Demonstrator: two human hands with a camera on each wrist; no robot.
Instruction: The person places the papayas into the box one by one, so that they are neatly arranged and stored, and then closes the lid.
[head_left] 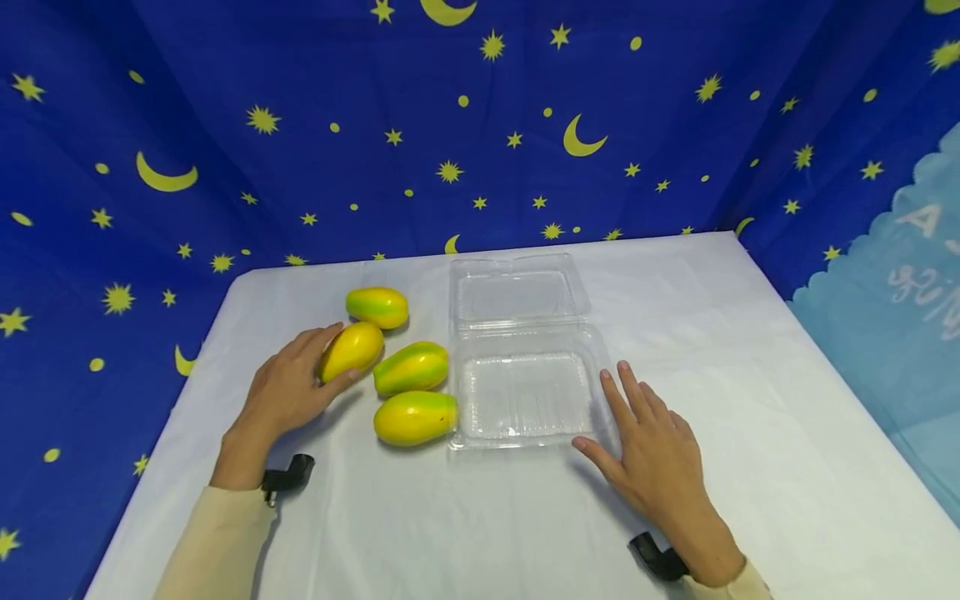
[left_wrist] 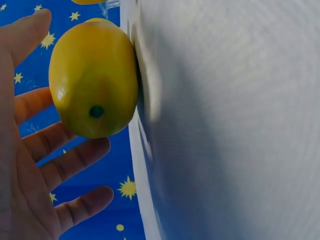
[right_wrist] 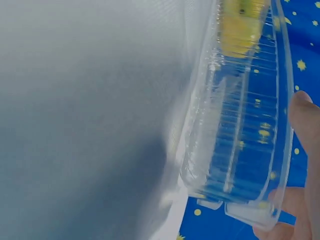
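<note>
My left hand (head_left: 288,387) is around a yellow papaya (head_left: 352,350) on the table, fingers along its far side and thumb on its near side. In the left wrist view the thumb (left_wrist: 35,30) stands apart from that papaya (left_wrist: 92,80), and the fingers are spread behind it. To its right lie two more yellow-green papayas, an upper one (head_left: 412,368) and a lower one (head_left: 415,418); another papaya (head_left: 378,307) lies behind. My right hand (head_left: 656,450) is spread beside the right edge of a clear plastic clamshell box (head_left: 525,442); whether it touches cannot be told.
The clamshell's lid (head_left: 517,292) is folded back, away from me. A white cloth covers the table (head_left: 750,350). Behind it hangs a blue curtain (head_left: 300,75) with yellow stars and moons; a light blue panel (head_left: 900,333) stands at the right.
</note>
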